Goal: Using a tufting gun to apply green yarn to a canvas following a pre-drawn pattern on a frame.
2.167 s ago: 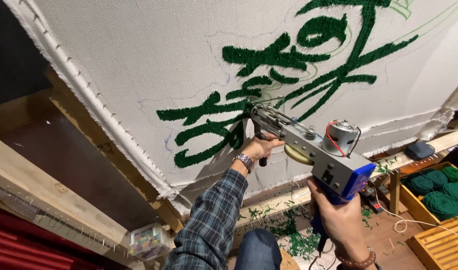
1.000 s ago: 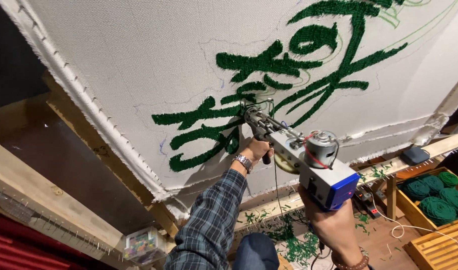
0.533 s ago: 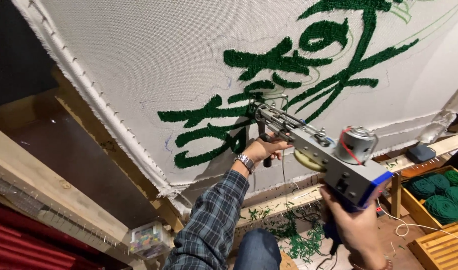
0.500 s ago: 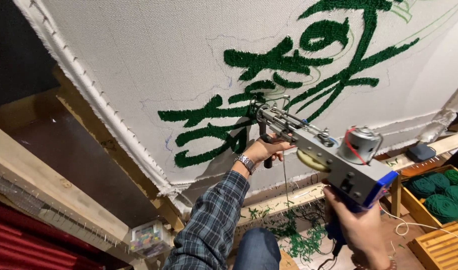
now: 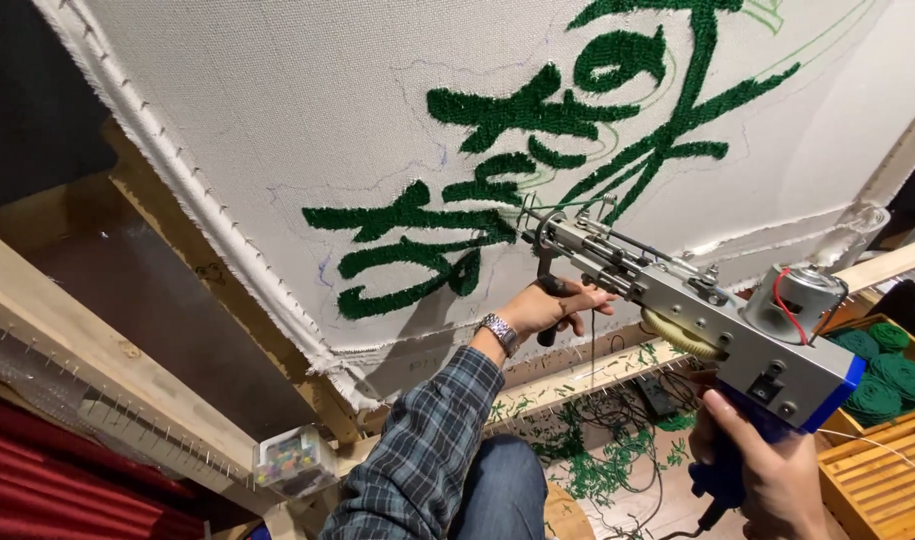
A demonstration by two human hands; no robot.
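Observation:
A white cloth [image 5: 278,120] is stretched on a wooden frame [image 5: 98,340], with green tufted shapes [image 5: 478,215] worked into it. I hold a grey and blue tufting gun [image 5: 713,320] up to the cloth, its needle tip [image 5: 533,215] at the edge of the green area. My left hand [image 5: 553,305] grips the gun's black front handle. My right hand [image 5: 763,475] grips the blue rear handle at the lower right. A wristwatch sits on my left wrist, and the sleeve is plaid.
Green yarn scraps [image 5: 598,470] and black cables lie on the floor below the frame. A wooden crate with green yarn balls [image 5: 888,365] stands at the right, a slatted wooden tray [image 5: 878,485] in front of it. A small clear box of coloured bits [image 5: 293,455] sits at the frame's foot.
The gun and both hands have shifted slightly along the cloth near the green shapes; the view has moved a little. The grip of both hands is unchanged.

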